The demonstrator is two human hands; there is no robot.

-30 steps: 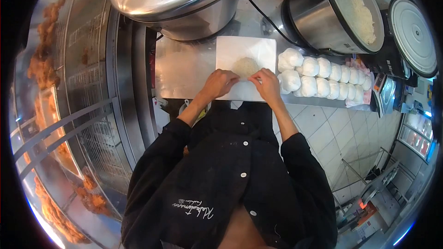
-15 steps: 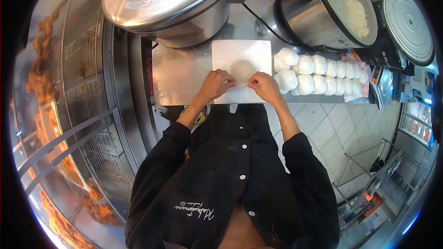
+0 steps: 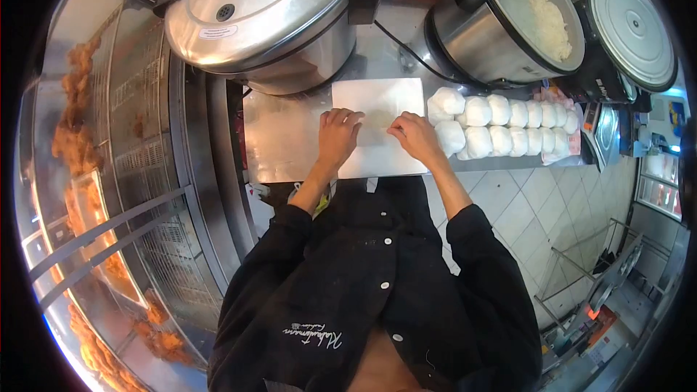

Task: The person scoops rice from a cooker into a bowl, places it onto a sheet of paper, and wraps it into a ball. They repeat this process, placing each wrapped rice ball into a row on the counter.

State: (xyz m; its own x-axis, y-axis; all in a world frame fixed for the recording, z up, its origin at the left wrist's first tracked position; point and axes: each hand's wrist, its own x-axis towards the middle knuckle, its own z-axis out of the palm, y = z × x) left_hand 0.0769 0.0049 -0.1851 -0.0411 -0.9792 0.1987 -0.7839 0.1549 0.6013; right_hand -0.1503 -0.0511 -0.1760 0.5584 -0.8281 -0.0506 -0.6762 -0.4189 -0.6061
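White paper sheets lie on the steel counter in front of me. Near the middle of the top sheet sits a pale mound of rice, partly covered by thin paper folded over it. My left hand is at the left of the mound, fingers curled at the paper's edge. To the right of the mound, my right hand pinches the paper between thumb and fingers. Two rows of white wrapped balls stand just right of the sheets.
A large closed steel cooker stands at the back left. At the back right is an open cooker with white rice, beside a round lid. Wire racks with fried food are at the far left.
The paper's near edge has been brought up and over the rice, which showed bare before. Both my hands have moved away from me with it. The camera view has shifted slightly.
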